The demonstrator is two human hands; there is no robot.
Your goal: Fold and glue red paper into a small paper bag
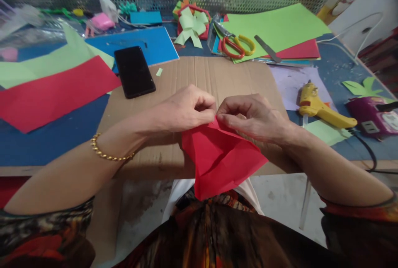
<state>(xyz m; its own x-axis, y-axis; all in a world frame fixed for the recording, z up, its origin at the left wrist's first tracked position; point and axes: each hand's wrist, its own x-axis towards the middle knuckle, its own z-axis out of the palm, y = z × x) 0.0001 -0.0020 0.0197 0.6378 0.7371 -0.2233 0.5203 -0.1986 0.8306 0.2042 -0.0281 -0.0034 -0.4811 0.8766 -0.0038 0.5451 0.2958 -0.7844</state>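
Observation:
A creased piece of red paper (222,160) hangs between my hands, over the near edge of the cardboard sheet (245,77). At its top edge my left hand (192,108) pinches it between thumb and fingers. Close beside, my right hand (251,114) pinches the same edge, the two sets of fingertips nearly meeting. The paper widens downward into folded flaps, its lowest corner near my lap. My curled fingers hide the exact fold at the top.
Left of the cardboard lie a black phone (134,71) and red paper (56,90). Scissors (238,46), a metal blade (267,48) and green sheets (280,23) lie at the back right. A yellow glue gun (325,108) rests at right, near a purple power box (373,117).

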